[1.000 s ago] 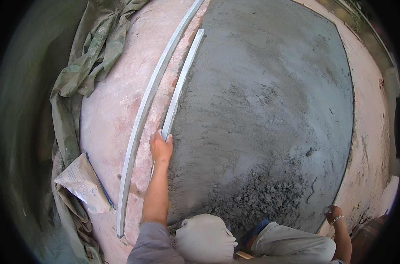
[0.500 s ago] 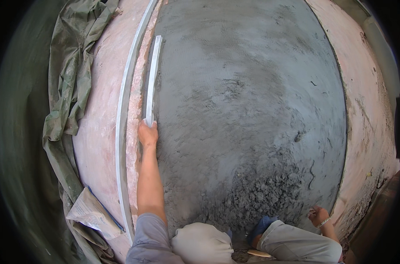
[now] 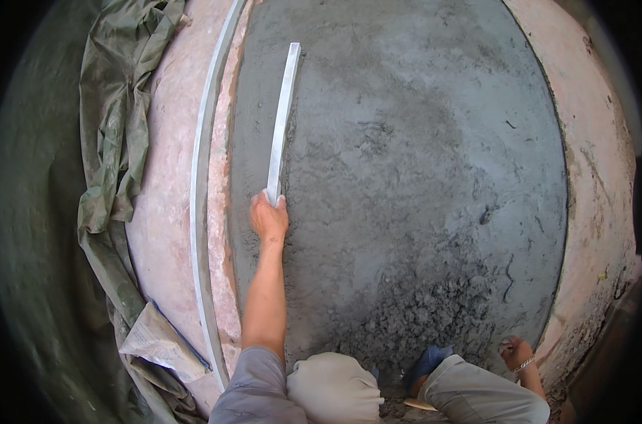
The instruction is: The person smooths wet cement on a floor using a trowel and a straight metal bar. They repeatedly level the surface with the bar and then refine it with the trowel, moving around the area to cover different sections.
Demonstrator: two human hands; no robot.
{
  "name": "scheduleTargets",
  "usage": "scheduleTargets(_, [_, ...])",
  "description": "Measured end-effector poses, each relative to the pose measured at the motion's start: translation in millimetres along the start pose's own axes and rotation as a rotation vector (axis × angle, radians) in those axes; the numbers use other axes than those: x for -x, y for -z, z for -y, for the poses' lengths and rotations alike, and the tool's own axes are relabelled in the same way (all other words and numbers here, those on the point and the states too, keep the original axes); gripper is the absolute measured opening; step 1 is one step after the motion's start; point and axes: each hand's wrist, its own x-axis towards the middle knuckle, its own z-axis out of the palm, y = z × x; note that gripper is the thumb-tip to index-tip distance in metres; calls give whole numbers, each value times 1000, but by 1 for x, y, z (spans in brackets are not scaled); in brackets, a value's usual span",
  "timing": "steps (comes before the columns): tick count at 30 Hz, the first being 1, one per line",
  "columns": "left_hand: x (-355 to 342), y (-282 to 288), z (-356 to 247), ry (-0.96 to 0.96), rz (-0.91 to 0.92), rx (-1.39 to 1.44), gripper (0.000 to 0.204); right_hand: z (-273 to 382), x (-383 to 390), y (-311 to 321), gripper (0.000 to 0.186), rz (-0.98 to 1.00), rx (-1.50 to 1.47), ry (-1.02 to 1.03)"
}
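The left hand (image 3: 269, 219) was wrapped around the near end of a straight, silver-grey metal bar (image 3: 283, 124), thumb on its right side and fingers on its left; the bar ran forward from the grip over a broad bed of wet, grey cement (image 3: 377, 177), its far end leaning slightly right; between the bar and the bed's left edge lay a narrow band of smooth cement, while a far wider stretch opened on its right, reaching to the dark, curved right-hand edge; beyond the left edge came a narrow strip of rough, pinkish floor (image 3: 222, 205), then a longer, silver-grey metal rail (image 3: 199, 184), apart from the held bar and running along that side; past the rail were pale pink concrete (image 3: 165, 184), a tan bag with blue edging (image 3: 158, 343) and a crumpled, olive-green tarpaulin (image 3: 112, 155); nearer the body, a heap of coarse, dark grey lumps (image 3: 434, 304) roughened the cement, between the left arm and the right edge; below it were a blue shoe (image 3: 430, 360) and a bent leg in grey trousers (image 3: 483, 396); the right hand (image 3: 516, 351), with a silver chain bracelet at its wrist, was near the bed's lower right corner, fingers bent; whether they pinched anything could not be told; outside that edge ran another pinkish strip (image 3: 589, 162), streaked with dirt.
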Motion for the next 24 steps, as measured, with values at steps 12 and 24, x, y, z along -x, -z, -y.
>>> scheduleTargets(12, [99,8,-88,-288,319,284,41,3,-4,5,30,-65,58,28])
scheduleTargets(24, [-102,24,57,168,-77,-90,46,1,4,-1,35,63,51,-108])
